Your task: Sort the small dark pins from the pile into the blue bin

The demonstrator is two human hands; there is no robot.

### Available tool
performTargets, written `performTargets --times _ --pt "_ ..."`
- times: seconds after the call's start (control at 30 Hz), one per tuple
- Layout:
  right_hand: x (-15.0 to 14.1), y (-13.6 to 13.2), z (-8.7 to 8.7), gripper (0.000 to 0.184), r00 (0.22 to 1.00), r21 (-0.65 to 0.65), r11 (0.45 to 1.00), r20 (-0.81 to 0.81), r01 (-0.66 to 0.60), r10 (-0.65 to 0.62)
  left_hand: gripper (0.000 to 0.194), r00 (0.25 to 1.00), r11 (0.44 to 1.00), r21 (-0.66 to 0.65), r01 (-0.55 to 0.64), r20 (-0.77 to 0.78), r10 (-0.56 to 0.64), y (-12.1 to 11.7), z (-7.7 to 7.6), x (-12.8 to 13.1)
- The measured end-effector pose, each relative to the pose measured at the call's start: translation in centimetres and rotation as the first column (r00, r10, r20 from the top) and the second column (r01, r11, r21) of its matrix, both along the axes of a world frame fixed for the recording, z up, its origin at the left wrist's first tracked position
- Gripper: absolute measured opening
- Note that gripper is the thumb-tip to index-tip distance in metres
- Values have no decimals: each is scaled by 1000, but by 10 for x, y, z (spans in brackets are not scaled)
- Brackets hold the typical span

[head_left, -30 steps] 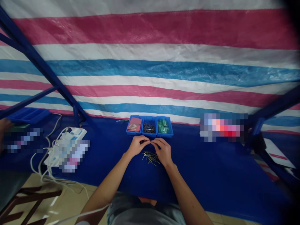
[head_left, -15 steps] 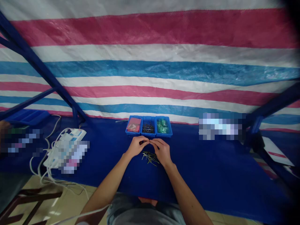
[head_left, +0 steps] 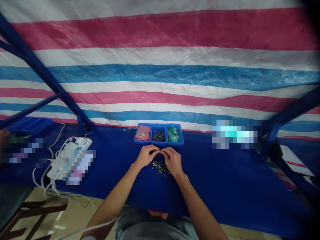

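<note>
My left hand [head_left: 147,155] and my right hand [head_left: 172,158] meet fingertip to fingertip above the blue table, each closed in a pinch. Whatever sits between the fingertips is too small to make out. Just below them lies a loose pile of thin, yellowish metal sticks that look like long screws or nails [head_left: 160,168]. Beyond my hands stand three blue bins side by side. Reddish sheets with a small pale piece fill the left bin [head_left: 142,142], dark metal pins or screws the middle bin [head_left: 158,144], and green plastic-looking pieces the right bin [head_left: 175,144].
A white power strip [head_left: 83,143] with tangled cables [head_left: 51,181] lies at the left. Farther left are a blue divided tray [head_left: 31,124] and part of another person's hand [head_left: 3,136]. Blue frame posts [head_left: 50,76] rise before a striped sheet. At right rests a white flat object [head_left: 295,160].
My hands stay together in nearly the same place, with only a slight shift at the fingertips. The pile and the bins have not moved.
</note>
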State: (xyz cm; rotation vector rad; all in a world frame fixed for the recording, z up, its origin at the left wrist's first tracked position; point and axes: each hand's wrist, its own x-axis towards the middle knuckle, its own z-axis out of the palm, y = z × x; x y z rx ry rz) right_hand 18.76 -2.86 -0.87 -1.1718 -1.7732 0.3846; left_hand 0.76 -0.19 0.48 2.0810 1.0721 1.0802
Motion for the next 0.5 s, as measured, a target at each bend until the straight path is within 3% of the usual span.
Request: performTargets --times 0.27,0.5 --pt "0 -1 2 27 995 -48 998 98 39 -34 22 1000 1000 20 1 -10 -1 -1 -3 1" --pt "1 1 1 19 1000 -23 1000 -11 -12 12 21 999 999 -18 -32 -5 32 1 -3 -1"
